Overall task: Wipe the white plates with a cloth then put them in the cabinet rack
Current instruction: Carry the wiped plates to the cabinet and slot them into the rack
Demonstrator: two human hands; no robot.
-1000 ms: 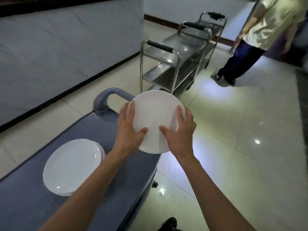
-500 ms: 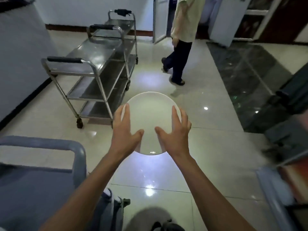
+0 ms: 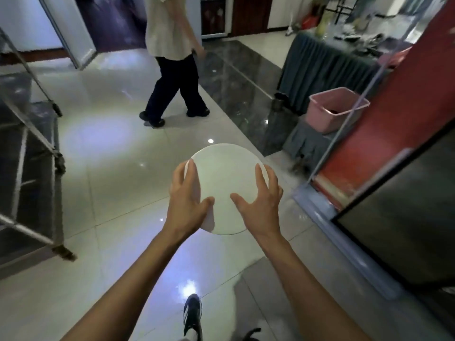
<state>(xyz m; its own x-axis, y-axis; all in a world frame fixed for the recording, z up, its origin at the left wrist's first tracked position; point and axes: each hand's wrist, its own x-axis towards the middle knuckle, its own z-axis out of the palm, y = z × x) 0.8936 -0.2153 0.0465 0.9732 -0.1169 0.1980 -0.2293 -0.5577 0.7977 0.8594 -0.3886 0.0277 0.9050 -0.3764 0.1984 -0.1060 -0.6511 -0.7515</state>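
I hold a round white plate [image 3: 227, 179] in front of me, above the tiled floor. My left hand [image 3: 188, 201] grips its left edge, thumb on the upper face and fingers spread along the rim. My right hand [image 3: 261, 204] grips the right edge the same way. A white sliver [image 3: 208, 221] shows under my left thumb; I cannot tell whether it is a cloth or a second plate. No rack is visible.
A person [image 3: 172, 70] walks across the floor ahead. A steel trolley [image 3: 29, 143] stands at the left. At the right are a pink basket [image 3: 337, 109], a draped table [image 3: 320, 65], a red panel [image 3: 394, 107] and a dark glass front [image 3: 406, 217]. My shoe [image 3: 193, 313] is below.
My view has swung right, away from the blue cart and its stack of plates, past the steel trolleys. Both hands keep the same hold on the plate.
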